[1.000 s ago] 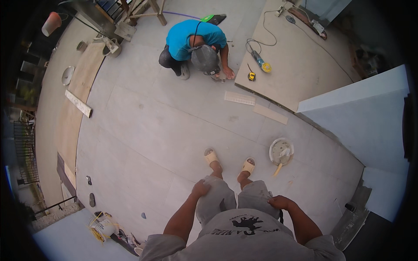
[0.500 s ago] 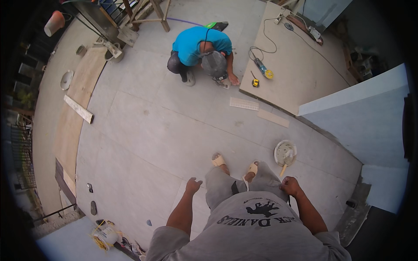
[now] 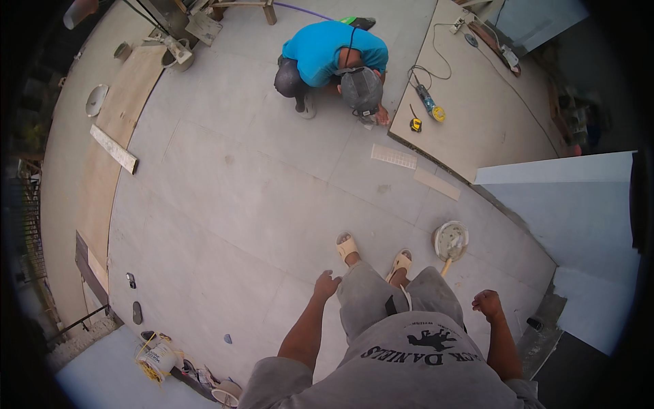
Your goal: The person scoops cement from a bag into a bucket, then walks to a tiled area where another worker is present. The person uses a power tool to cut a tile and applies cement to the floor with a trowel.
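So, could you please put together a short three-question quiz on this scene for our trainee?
1. True or false: the yellow tape measure lies on the raised slab.
2. What colour is the crouching co-worker's shirt: a) red, b) blue, c) white?
3. Fill in the blank: in this view, the round basin is nearer to the wearer's ___ hand.

Key: 1. True. 2. b. 3. Right; the right hand is the closer one.
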A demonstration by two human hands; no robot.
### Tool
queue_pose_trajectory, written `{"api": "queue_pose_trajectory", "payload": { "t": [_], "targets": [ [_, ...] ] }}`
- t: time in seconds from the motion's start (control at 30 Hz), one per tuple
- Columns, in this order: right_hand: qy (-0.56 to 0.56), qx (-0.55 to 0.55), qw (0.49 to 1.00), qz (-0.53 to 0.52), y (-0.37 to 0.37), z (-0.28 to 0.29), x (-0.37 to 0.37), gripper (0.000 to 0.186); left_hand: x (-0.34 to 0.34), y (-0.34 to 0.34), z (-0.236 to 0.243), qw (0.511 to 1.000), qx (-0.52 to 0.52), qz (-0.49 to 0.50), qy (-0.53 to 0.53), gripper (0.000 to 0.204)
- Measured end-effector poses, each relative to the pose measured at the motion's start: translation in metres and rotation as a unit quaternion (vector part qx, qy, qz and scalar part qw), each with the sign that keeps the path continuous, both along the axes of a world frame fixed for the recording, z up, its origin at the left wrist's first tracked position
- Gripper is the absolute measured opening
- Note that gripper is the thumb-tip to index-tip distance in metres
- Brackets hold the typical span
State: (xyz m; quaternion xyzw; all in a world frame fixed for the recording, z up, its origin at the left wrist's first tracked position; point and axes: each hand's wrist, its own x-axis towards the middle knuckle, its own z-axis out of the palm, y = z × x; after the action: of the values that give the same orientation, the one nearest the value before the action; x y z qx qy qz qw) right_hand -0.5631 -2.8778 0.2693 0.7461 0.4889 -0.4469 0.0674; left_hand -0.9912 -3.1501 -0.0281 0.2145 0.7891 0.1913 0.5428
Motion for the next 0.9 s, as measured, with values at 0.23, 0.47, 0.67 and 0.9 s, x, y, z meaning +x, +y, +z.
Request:
{"api": "queue_pose_trajectory", "payload": {
  "t": [0.23, 0.47, 0.67, 0.9],
  "targets": [
    [-0.089, -0.02, 0.991, 0.1, 0.03, 0.017, -0.049, 0.037, 0.022, -0.056, -0.014, 0.994, -0.092, -0.013, -0.063, 0.068],
    [-0.035, -0.086, 0.969, 0.229, 0.022, -0.004, -0.109, 0.046, -0.015, -0.056, -0.016, 0.995, -0.079, -0.045, -0.037, 0.068],
    [-0.05, -0.139, 0.877, 0.457, -0.011, -0.032, -0.105, 0.038, -0.046, 0.001, 0.001, 0.998, -0.021, -0.052, -0.015, 0.069],
    [-0.054, -0.055, 0.925, 0.372, -0.023, -0.032, -0.114, 0.046, -0.064, 0.041, 0.017, 0.992, -0.018, -0.124, 0.003, 0.07]
  ]
}}
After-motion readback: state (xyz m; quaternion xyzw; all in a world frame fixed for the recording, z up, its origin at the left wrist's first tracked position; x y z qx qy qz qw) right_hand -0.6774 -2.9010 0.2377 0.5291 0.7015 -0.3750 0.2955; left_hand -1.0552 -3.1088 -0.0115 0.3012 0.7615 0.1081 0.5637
